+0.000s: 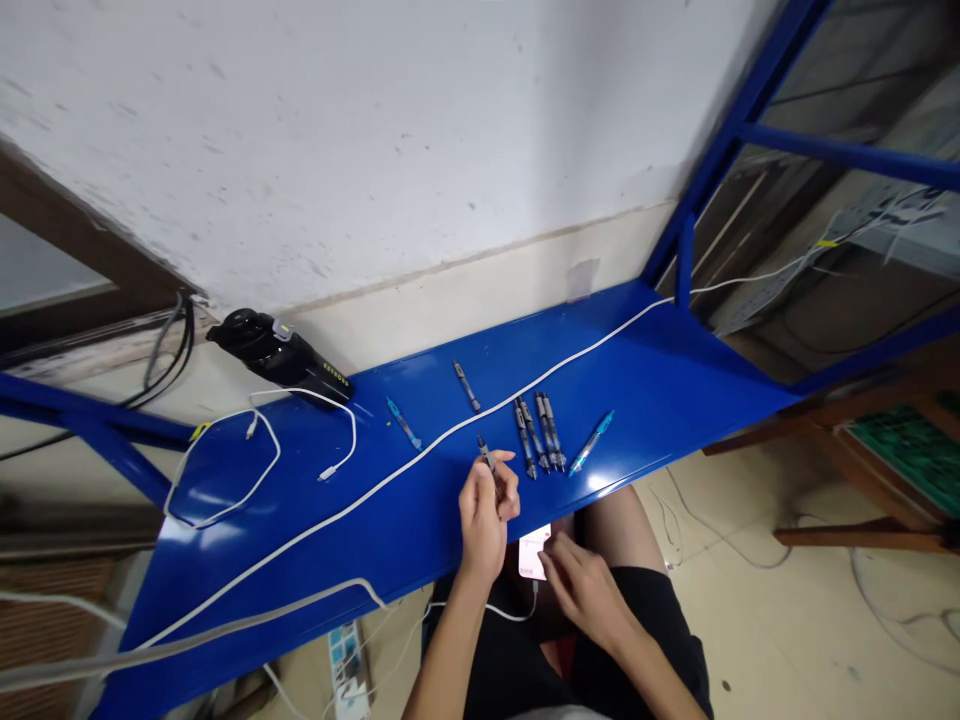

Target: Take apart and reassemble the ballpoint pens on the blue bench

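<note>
The left hand (487,495) is closed around a dark ballpoint-type pen (483,449), its clip end poking out past the fingers above the near edge of the blue tabletop (675,375). The right hand (581,575) is loosely curled at the right edge of a lit smartphone (532,553), below that edge; whether it grips the phone I cannot tell.

The pen should be light and stiff, its smooth barrel apt to roll or slip; mid-barrel looks the surest hold, clear of clip and tip. The phone likely wants a flat hold by its sides, minding the plugged-in cable (535,592).

Farther out lie four dark pens (539,432) side by side, with a teal pen (592,443) slanting to their right.
</note>
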`<state>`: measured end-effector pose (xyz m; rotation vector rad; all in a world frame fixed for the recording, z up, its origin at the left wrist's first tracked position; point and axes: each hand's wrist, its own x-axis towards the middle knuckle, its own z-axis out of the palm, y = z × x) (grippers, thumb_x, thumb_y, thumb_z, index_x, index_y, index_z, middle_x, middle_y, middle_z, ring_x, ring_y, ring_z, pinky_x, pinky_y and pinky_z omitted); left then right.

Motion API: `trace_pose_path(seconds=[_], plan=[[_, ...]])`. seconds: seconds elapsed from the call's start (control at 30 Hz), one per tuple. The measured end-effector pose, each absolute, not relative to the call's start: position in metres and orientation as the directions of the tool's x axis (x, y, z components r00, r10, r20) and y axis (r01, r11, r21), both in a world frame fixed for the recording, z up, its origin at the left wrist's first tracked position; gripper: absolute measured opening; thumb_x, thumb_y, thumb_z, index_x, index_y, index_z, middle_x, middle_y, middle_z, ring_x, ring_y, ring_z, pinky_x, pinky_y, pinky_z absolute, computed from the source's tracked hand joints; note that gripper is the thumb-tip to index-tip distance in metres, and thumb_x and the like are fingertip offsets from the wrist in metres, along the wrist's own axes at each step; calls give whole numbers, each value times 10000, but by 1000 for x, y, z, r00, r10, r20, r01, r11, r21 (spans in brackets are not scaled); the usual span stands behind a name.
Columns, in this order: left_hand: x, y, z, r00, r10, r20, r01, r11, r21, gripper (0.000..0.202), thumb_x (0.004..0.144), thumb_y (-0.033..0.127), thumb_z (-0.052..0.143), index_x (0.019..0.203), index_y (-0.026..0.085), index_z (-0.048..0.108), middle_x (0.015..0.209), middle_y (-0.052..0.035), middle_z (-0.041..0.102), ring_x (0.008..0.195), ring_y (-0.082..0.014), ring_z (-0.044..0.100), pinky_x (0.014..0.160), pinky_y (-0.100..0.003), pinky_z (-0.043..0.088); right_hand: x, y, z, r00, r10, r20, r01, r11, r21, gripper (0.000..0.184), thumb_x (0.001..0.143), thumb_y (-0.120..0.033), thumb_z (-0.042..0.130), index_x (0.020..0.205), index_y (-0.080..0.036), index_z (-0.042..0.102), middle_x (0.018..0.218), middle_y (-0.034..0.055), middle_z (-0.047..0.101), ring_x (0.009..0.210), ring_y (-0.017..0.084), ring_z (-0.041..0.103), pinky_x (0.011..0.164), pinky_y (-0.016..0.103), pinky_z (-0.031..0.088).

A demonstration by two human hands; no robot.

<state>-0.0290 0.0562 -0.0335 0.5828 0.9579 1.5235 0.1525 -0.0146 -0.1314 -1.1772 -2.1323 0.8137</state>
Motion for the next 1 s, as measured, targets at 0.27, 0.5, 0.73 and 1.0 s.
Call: trace_pose_path(seconds=[0.27, 0.5, 0.73, 1.0], plan=[[-34, 48, -51, -143, 977, -158, -427, 83, 900, 372, 1018, 562, 719, 1047, 195, 666, 686, 42, 482, 584, -91, 388, 534, -224, 304, 159, -17, -186, -557, 769, -313, 797, 390, -461, 291, 1086, -228, 485, 978, -199, 754, 1673, 149, 546, 884, 336, 852, 786, 448, 675], [-32, 46, -51, -148, 986, -70, -403, 4, 915, 299, 1034, 460, 740, 1111, 242, 552, 689, 70, 525, 592, -92, 440, 598, -234, 353, 153, -12, -199, -560, 735, -384, 814, 399, -422, 328, 1093, -232, 471, 1101, -167, 792, 1673, 198, 523, 964, 342, 846, 819, 417, 664], [-34, 46, -40, -75, 991, -115, -453, 68, 889, 499, 1136, 584, 449, 1151, 146, 688, 734, -14, 571, 631, -118, 422, 606, -283, 316, 150, -12, -218, -549, 724, -416, 829, 412, -378, 327, 1101, -238, 472, 1088, -162, 790, 1638, 184, 579, 953, 325, 845, 788, 373, 658], [-32, 44, -48, -109, 993, -47, -437, -5, 899, 269, 1057, 396, 717, 1152, 244, 516, 753, 49, 577, 650, -109, 524, 640, -263, 362, 156, -16, -217, -549, 734, -401, 820, 379, -429, 328, 1097, -236, 464, 1089, -184, 788, 1623, 177, 600, 943, 317, 842, 814, 381, 641]])
